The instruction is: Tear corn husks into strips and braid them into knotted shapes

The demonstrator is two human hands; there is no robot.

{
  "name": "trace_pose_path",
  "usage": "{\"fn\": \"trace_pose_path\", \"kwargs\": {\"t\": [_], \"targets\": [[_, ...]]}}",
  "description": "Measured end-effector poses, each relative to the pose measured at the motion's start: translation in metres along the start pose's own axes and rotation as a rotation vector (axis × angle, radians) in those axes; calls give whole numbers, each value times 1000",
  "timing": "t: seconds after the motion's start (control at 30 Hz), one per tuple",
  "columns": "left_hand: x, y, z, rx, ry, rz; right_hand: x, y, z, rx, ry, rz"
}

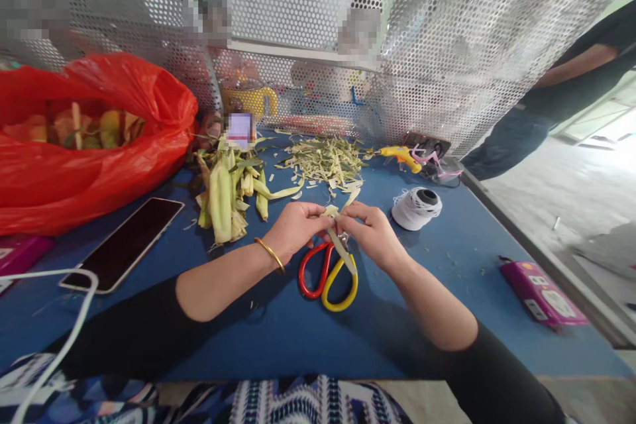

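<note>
Husk strip [342, 252] in hand, seemingly midway

Pinched over scissors [325, 270], between nearly closed fingers of left hand [297, 228] and right hand [371, 233]; past some cutting, judging by scraps [328, 160] heaped beyond; short of done, judging by husks [222, 202] apparently uncut at left; unable to tell of finished pieces

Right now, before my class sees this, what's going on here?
The person's left hand and right hand pinch a pale strip between them, over the red-and-yellow-handled scissors on the blue table. Beyond the hands lies a heap of scraps, with a bundle of what look like husks to its left. A spool of white thread is to the right.
</note>
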State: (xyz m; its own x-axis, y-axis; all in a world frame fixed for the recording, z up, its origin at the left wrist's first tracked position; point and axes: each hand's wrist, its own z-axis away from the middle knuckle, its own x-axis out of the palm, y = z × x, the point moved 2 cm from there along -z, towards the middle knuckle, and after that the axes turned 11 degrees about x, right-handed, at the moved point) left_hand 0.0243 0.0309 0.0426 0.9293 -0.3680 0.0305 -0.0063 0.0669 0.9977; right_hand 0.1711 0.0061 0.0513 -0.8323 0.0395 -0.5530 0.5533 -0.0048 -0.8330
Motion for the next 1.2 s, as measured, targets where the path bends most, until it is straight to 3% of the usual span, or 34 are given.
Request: {"fn": "trace_pose_path", "kwargs": {"t": [0.23, 0.47, 0.8, 0.93, 1.2], "targets": [[-3, 3, -2, 70, -33, -154, 0, -2, 5, 52, 153, 112], [-2, 0, 0, 166, -161, -309, 4, 2, 1, 72, 58, 78], [4, -7, 3, 64, -405, -166, -1, 1, -2, -11, 234, -175], [4, -8, 5, 66, -451, -141, 0, 1, -2, 6, 185, -287], [7, -1, 7, 118, -426, -233, 7, 0, -1, -36, 61, -381]]}}
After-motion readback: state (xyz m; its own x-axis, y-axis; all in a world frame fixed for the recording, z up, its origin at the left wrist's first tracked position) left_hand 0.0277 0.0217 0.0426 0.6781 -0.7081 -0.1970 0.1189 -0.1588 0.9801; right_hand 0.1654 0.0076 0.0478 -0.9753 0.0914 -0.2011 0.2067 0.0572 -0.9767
